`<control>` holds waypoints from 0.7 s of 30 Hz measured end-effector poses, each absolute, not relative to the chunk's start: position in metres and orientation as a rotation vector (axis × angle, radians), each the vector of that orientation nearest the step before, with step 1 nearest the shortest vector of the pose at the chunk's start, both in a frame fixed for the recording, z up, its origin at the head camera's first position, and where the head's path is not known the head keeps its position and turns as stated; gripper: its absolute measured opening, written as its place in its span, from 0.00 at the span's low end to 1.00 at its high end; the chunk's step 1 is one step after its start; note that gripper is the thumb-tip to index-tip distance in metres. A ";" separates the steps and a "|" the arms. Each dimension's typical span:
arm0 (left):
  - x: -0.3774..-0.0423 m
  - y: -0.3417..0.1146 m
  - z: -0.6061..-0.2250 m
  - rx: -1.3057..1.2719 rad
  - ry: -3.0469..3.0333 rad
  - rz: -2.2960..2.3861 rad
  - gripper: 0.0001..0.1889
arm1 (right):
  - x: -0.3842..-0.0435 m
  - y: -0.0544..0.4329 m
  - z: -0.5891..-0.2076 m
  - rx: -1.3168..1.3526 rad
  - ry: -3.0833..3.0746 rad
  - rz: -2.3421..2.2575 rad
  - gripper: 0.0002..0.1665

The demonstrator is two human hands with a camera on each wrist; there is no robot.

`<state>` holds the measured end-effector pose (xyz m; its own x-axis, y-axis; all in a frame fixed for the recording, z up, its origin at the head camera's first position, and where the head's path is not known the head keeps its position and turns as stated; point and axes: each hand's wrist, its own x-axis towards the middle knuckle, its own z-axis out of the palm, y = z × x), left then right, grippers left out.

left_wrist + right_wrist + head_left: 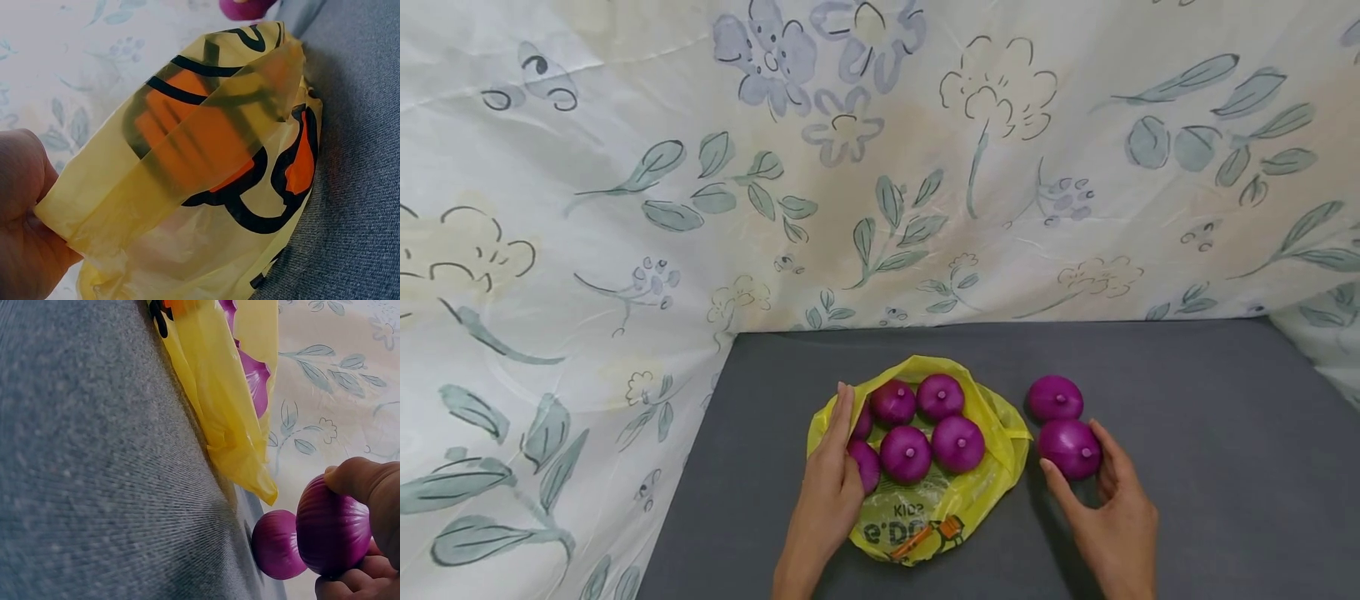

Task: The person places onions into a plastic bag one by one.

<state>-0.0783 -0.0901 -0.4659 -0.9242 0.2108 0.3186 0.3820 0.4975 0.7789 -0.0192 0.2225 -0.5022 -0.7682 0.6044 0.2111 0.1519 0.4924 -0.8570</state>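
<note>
A yellow plastic bag with black and orange print lies open on the dark table, several red onions inside it. My left hand is at the bag's left side, its fingers extended along the rim; in the left wrist view the bag's edge is pinched at the thumb. To the right of the bag, my right hand grips a red onion between thumb and fingers. It appears slightly raised off the table in the right wrist view. Just behind it, another red onion rests on the table.
A dark grey table spreads beneath everything. Behind it and on the left hangs a pale cloth printed with flowers and leaves, with more of the cloth at the right edge.
</note>
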 end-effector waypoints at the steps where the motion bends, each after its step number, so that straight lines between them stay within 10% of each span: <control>1: -0.078 -0.090 -0.466 -0.513 -2.556 -1.402 0.47 | -0.019 0.223 -0.502 -0.619 -2.244 1.221 0.52; 21: -0.077 -0.091 -0.466 -0.509 -2.552 -1.410 0.47 | -0.027 0.204 -0.488 -0.462 -2.241 1.226 0.52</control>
<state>-0.0770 -0.0909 -0.4660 -0.9249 0.2077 0.3185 0.3802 0.4914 0.7836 -0.0266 0.2044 -0.4883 -0.7960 0.5300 0.2923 0.0395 0.5274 -0.8487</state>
